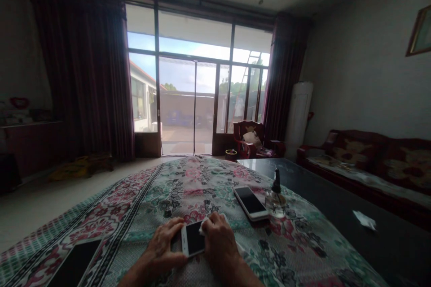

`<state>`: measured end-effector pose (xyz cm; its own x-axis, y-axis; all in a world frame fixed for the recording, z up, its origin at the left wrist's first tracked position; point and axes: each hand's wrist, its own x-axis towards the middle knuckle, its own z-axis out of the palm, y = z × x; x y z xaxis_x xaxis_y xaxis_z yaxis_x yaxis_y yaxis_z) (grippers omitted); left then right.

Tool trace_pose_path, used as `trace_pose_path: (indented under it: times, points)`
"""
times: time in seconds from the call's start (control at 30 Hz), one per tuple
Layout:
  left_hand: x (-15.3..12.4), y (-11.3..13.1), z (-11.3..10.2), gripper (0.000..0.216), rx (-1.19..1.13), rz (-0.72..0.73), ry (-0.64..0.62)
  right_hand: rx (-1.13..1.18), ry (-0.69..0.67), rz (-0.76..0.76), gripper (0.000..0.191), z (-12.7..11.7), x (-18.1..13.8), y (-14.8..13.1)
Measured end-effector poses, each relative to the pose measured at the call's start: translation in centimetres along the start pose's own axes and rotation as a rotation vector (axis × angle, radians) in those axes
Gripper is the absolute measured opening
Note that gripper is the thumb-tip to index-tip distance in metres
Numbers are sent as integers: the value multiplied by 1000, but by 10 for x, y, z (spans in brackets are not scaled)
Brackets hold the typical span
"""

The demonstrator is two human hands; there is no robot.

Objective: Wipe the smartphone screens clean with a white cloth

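A white smartphone [194, 238] with a dark screen lies face up on the flowered tablecloth [141, 233]. My left hand [164, 242] grips it along its left side, thumb at the near edge and fingers at the far edge. In my right hand [218, 237] a crumpled white wipe [203, 226] is pinched, pressed against the right part of the screen; most of the wipe is hidden by the fingers. Beyond my right hand lies a second white smartphone [251, 202]. Beside it stands a clear bottle [275, 204] with a black top.
Another dark-screened phone or tablet [76, 262] lies at the lower left of the cloth. On the right, a dark glossy tabletop [323, 202] carries a crumpled white tissue [364, 220]. Farther off are a wooden armchair [251, 139], a sofa [363, 152] and glass doors [186, 107].
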<state>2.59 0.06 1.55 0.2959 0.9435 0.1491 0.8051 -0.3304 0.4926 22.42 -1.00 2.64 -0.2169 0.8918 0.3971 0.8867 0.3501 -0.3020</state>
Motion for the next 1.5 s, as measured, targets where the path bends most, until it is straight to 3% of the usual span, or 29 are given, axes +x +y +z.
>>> trace_pose_path:
  times: [0.2, 0.33, 0.73, 0.9, 1.1, 1.3, 1.5]
  points:
    - [-6, 8, -8, 68, 0, 9, -13, -89, 4, 118, 24, -13, 7, 17]
    - [-5, 5, -6, 68, 14, 18, -14, -103, 8, 107, 23, -12, 7, 21]
    - [3, -8, 2, 64, 17, 60, -2, 33, -29, -314, 26, 13, -7, -12]
    - [4, -14, 6, 61, 12, 76, 17, 13, -60, -377, 31, 12, -10, -15]
    - [5, -12, 6, 60, 33, 83, 10, -24, -79, -431, 32, -1, -10, 5]
    - [6, -14, 6, 62, 62, 72, 11, 6, -64, -365, 34, -19, -11, 41]
    - [6, -20, 9, 63, 104, 85, 16, 81, -18, -278, 42, -18, -12, 60]
